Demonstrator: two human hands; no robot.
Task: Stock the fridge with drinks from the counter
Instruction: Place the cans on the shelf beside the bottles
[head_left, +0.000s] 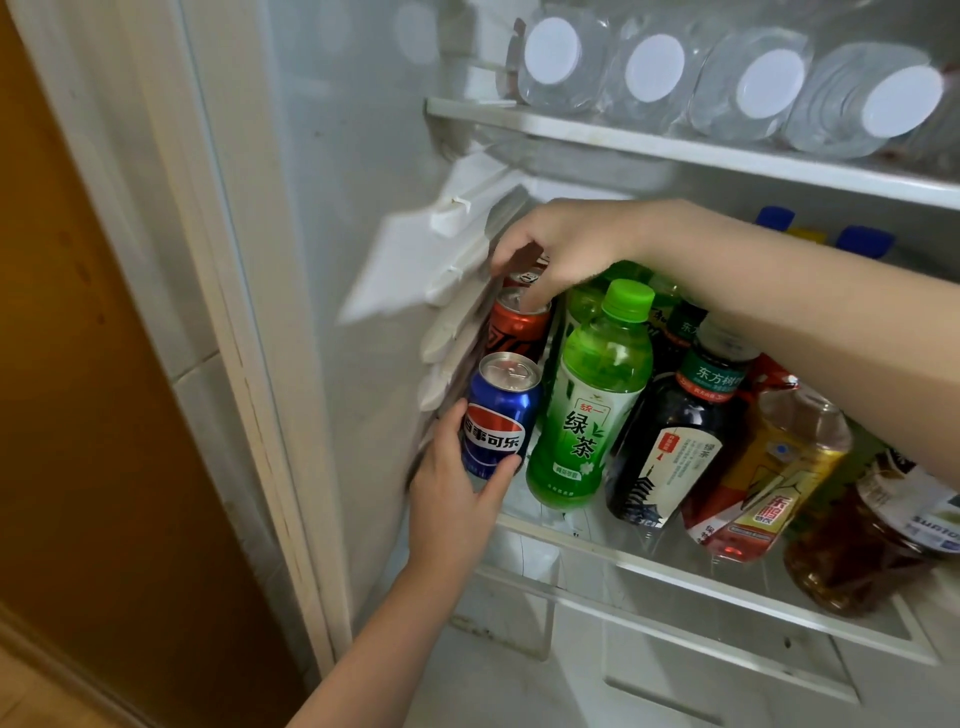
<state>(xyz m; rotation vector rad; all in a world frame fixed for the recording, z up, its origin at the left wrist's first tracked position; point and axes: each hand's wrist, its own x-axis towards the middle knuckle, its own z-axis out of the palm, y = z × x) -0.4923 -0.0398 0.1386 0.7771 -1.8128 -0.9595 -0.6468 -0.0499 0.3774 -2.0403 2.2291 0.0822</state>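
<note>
holding cans at the left end of a fridge shelf (623, 558)
left hand (457, 493) grips the blue can (498, 415), upright at the shelf's front left, just beside a green bottle (587, 395); right hand (566, 249) curls down over the red can (519, 325) behind it, a fingertip on its top, but i cannot tell if it grips.

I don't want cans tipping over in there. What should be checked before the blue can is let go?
1. Left hand grips the blue can: ok.
2. Blue can upright: ok.
3. Its base fully on the shelf: cannot tell, the hand hides it.
4. Green tea bottle beside it standing: ok.
5. Right hand clear of the red can behind: not ok, it reaches over it.
</note>
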